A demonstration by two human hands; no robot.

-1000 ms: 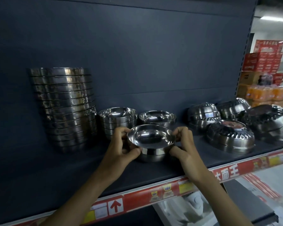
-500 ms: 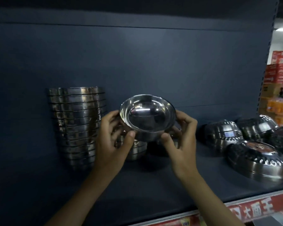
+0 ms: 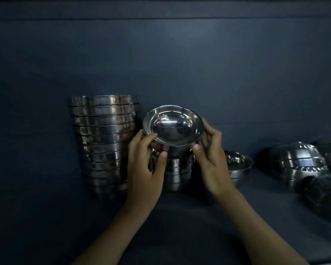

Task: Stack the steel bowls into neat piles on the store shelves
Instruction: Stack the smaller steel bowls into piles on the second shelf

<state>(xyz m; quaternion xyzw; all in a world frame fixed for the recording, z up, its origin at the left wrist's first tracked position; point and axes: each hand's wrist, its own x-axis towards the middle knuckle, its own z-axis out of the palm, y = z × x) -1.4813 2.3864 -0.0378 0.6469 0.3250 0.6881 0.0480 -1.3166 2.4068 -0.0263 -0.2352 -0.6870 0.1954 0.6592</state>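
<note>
Steel all over, on a dark shelf (image 3: 180,222) w/ a dark back panel (image 3: 180,64). Biggest item is the tall stack (image 3: 103,142) of wide bowls at left, rims nested and mouths up, standing toward the back, prob. so it stays clear of the front edge. Far right, upturned bowls (image 3: 296,163) lie mouth-down, some leaning on each other, i.e. not sorted yet. In the centre is a short pile (image 3: 178,175) of small bowls, mouths up, just beside the tall stack; sizes are kept apart, hence a separate pile. A lone bowl (image 3: 237,167) sits mouth-up just right of that pile, near it but not on it, prob. next in line.

The task's bowl (image 3: 172,127) is in the air right above the short pile, mouth tilted toward the camera; contact w/ the pile can't be made out. The left hand (image 3: 143,169) pinches the near-left rim, thumb low and fingers on the edge. The right hand (image 3: 212,159) grips the right rim, fingers curled behind and thumb in front. Holding both sides by the rim keeps fingers out of the nesting gap & lets the bowl be levelled and centred. The tilt prob. has to come out before lowering, else it seats crooked.
</note>
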